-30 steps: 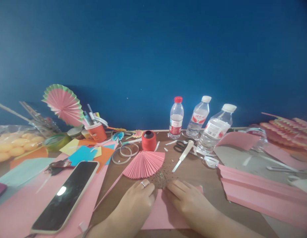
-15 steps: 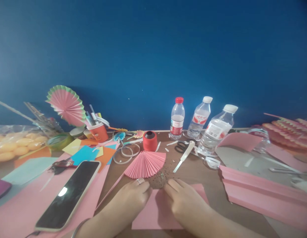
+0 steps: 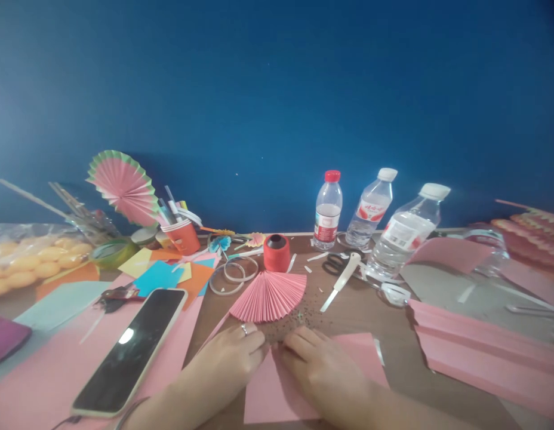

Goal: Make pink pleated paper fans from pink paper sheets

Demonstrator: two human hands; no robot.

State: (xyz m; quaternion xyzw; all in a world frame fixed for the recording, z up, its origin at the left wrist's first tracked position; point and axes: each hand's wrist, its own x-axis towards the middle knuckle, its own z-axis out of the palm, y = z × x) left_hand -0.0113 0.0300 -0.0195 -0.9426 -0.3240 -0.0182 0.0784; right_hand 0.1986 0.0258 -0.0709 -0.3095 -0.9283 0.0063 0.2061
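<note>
A sheet of pink paper (image 3: 277, 394) lies flat on the table in front of me. My left hand (image 3: 236, 355) has its fingers curled at the sheet's far left corner, the fingertips partly hidden. Close beside it, my right hand (image 3: 319, 361) bends its fingers over the far edge, pinching the paper there. A pleated pink paper fan (image 3: 270, 297) is spread just beyond my left hand, against a red round container (image 3: 276, 253) with a dark top. Small dark crumbs (image 3: 297, 319) are scattered past my fingertips.
A phone (image 3: 131, 352) lies on pink paper at the left. To the right are a white-handled knife (image 3: 342, 280), black scissors (image 3: 335, 264), several water bottles (image 3: 328, 215) and folded pink paper (image 3: 478, 346). An orange cup (image 3: 182, 237) holds pens near the blue wall (image 3: 277, 107).
My right hand has moved left along the paper's far edge, closer to my left hand. The whole view has shifted a little, so things on the table appear farther right.
</note>
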